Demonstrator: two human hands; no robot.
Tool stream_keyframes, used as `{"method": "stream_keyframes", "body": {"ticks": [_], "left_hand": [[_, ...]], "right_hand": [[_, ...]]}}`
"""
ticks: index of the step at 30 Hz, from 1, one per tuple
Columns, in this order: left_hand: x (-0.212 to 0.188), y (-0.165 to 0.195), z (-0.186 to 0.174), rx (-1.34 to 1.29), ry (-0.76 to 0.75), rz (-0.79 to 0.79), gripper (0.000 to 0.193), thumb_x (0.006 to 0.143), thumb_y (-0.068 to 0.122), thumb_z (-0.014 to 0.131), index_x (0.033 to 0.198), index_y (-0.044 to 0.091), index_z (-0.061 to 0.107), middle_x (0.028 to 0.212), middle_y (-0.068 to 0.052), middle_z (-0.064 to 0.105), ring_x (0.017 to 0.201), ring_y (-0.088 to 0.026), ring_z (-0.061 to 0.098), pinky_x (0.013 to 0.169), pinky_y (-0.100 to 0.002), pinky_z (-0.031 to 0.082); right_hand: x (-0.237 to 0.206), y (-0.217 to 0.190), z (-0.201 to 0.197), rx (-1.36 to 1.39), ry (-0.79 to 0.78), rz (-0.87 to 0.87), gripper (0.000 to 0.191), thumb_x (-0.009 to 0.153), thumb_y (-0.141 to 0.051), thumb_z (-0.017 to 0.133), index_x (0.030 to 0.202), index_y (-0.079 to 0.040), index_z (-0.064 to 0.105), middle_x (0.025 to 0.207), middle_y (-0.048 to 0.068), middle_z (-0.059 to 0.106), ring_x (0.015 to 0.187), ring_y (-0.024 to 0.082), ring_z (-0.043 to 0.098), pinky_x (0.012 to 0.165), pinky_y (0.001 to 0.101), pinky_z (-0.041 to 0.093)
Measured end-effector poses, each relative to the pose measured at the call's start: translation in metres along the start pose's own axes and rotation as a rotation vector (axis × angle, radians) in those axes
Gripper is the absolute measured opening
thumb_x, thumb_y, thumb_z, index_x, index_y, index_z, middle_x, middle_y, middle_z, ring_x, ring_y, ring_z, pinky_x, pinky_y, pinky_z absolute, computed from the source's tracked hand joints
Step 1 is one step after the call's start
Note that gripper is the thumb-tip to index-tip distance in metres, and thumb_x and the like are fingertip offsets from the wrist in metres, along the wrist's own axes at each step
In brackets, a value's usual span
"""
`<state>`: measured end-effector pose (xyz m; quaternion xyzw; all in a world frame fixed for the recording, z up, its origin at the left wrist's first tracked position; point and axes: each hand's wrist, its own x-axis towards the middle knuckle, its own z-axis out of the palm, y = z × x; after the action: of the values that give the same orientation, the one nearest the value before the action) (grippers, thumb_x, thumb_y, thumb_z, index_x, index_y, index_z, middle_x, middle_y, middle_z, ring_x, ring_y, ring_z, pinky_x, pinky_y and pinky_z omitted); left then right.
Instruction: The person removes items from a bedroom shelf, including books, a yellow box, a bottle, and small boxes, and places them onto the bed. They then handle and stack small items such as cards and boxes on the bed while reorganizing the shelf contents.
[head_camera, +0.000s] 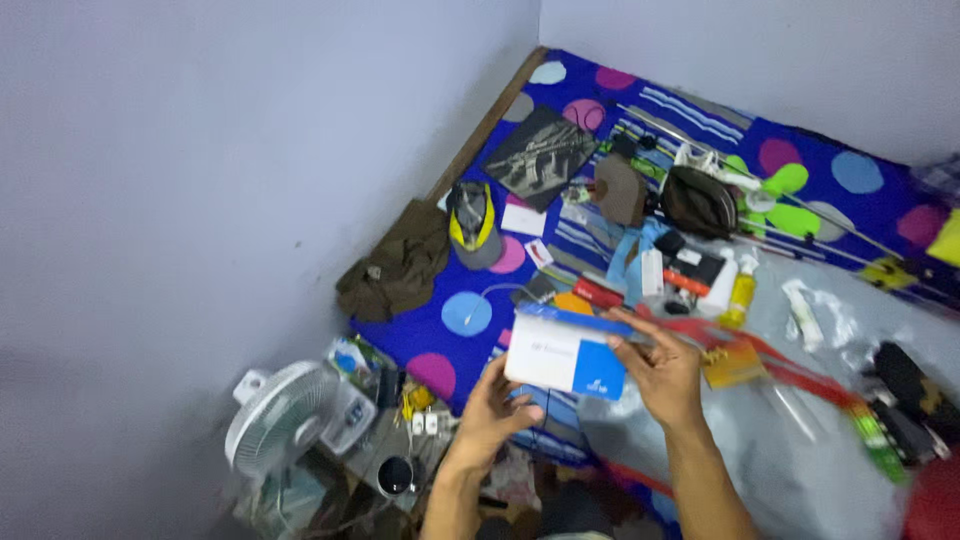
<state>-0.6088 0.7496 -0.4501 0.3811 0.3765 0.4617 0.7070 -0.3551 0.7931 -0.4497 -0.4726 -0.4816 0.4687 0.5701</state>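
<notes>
The person holds a small white and blue box (568, 358) up in front of the body, above the edge of a bed (440, 335) covered with a blue sheet with coloured dots. The left hand (497, 412) supports the box from below at its near left corner, its fingers closed against the underside; the right hand (662, 372) grips the right end, fingers wrapped around the blue end and thumb on top. Both hands are clamped on the box, which is tilted slightly and appears closed, though blur makes the flap hard to judge. So the box is lifted clear of the bed and in hand, but it looks unopened, and nothing can be seen taken out of it.

Around it the bed is strewn with things: a grey and yellow cap (474, 224), a folded olive garment (398, 265), a dark printed mat (541, 156), a small yellow bottle (738, 295) and a white tube (803, 312). A white fan (275, 418) stands on the floor by the wall, left of the hands
</notes>
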Motion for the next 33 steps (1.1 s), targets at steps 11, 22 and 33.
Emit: {"method": "stream_keyframes", "body": {"ticks": [11,22,33], "left_hand": [[-0.1,-0.027,0.019,-0.798,0.099,0.278,0.075,0.102,0.062,0.04,0.147,0.002,0.043,0.127,-0.021,0.063,0.117,-0.034,0.06,0.104,-0.049,0.047],[-0.126,-0.034,0.011,-0.865,0.229,0.289,0.098,0.095,0.082,0.032,0.14,-0.004,0.052,0.114,-0.019,0.064,0.105,-0.03,0.06,0.099,-0.045,0.048],[-0.014,-0.047,0.046,-0.975,0.099,0.229,0.099,0.097,0.084,0.032,0.144,-0.001,0.048,0.118,-0.021,0.059,0.109,-0.035,0.056,0.104,-0.05,0.045]], "right_hand": [[-0.203,-0.019,0.096,-0.613,-0.152,-0.238,0.063,0.08,-0.013,0.08,0.139,-0.001,0.061,0.142,0.02,0.06,0.129,0.033,0.06,0.105,0.0409,0.048],[-0.249,-0.007,0.117,-0.417,-0.146,-0.197,0.073,0.097,-0.028,0.065,0.159,-0.003,0.038,0.169,0.02,0.032,0.157,0.036,0.034,0.123,0.0463,0.032],[-0.142,0.024,0.023,-0.414,-0.294,-0.211,0.082,0.093,-0.031,0.072,0.159,-0.001,0.033,0.167,0.019,0.032,0.156,0.035,0.031,0.125,0.0477,0.027]]}}
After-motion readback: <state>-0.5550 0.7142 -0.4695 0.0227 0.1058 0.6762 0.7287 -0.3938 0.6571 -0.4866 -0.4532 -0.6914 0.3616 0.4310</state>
